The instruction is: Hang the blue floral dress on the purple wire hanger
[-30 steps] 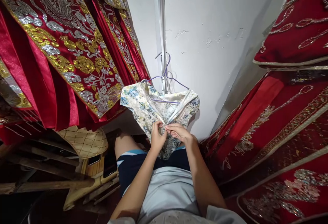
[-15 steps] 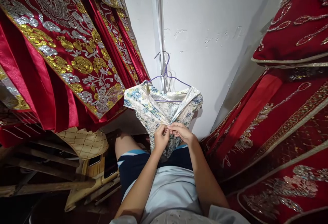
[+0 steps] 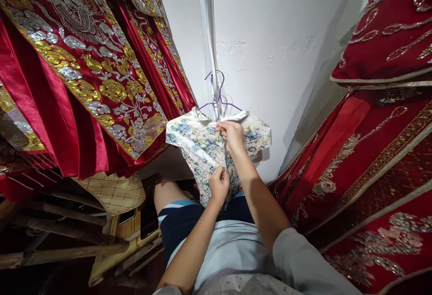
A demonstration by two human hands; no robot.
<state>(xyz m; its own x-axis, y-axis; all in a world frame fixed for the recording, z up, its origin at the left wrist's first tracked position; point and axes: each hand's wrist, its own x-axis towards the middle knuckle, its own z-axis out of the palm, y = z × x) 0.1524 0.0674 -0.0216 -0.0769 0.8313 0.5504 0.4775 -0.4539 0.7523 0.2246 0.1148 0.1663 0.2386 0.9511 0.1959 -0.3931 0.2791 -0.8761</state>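
Observation:
A floral garment (image 3: pixel 199 139) in white, blue and yellow hangs from a purple hanger (image 3: pixel 221 94) and reaches down to my lap. My left hand (image 3: pixel 219 182) pinches the lower front of the garment near its middle line. Higher up, at the neckline, my right hand (image 3: pixel 230 133) is closed on the top of the front opening. The two front edges lie together between my hands. Whether either hand holds a zipper pull is too small to tell.
Red embroidered garments (image 3: pixel 111 90) hang at the left, and more red beaded ones (image 3: pixel 340 142) at the right. A white wall (image 3: pixel 263 24) stands behind the hanger. At the lower left are a bamboo chair (image 3: pixel 114 250), a quilted tan cloth (image 3: pixel 114 191) and a dark phone (image 3: pixel 148 220).
My right hand has moved up from beside my left hand to the neckline. The front opening, spread in a V before, is now drawn together. My left hand stays low on the garment.

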